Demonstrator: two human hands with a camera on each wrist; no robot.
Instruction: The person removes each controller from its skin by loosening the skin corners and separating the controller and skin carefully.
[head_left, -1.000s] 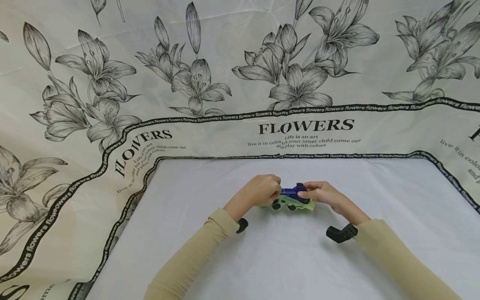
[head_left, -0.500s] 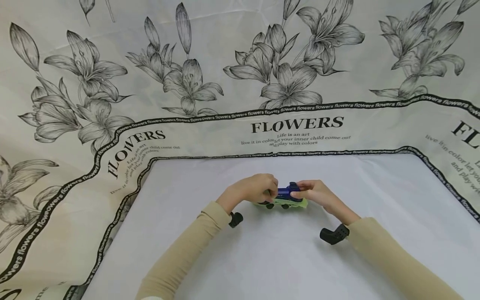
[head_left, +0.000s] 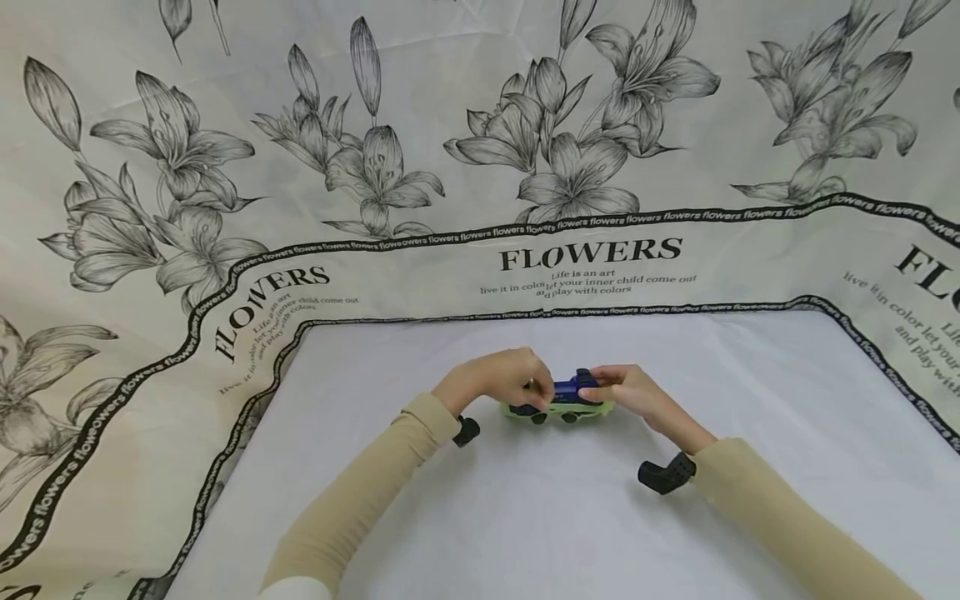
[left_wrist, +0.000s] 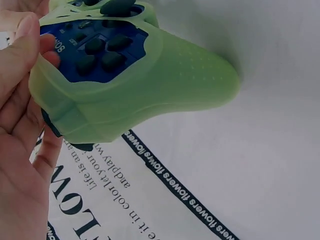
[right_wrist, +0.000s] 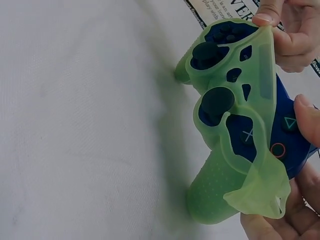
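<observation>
A blue game controller (head_left: 572,387) wrapped in a translucent green silicone cover (head_left: 558,409) is held just above the middle of a white tabletop (head_left: 570,517), a little nearer its far edge than its near one. The left hand (head_left: 498,380) grips the controller's left end with curled fingers, and the right hand (head_left: 633,390) grips its right end, thumb resting on top. Bare white surface is seen on all sides of the hands, with the widest open stretch toward the viewer and to the right.

The tabletop is bordered at the back and both sides by a cream sheet (head_left: 465,108) printed with grey lilies, a black lettered band and the word FLOWERS; the sheet rises behind the table like a backdrop.

In the right wrist view the cover (right_wrist: 235,165) is seen partly peeled off: its soft, floppy edge hangs loose over the hard, glossy blue shell (right_wrist: 282,145), exposing the symbol buttons. 2 dark rounded thumbsticks (right_wrist: 216,102) poke through holes in the cover, and its grip is finely dotted. In the left wrist view the cover (left_wrist: 165,85) appears smooth, matte and rounded over the handle.

Beige sleeves (head_left: 360,500) cover both forearms, each with a small black device (head_left: 666,473) at the wrist.
</observation>
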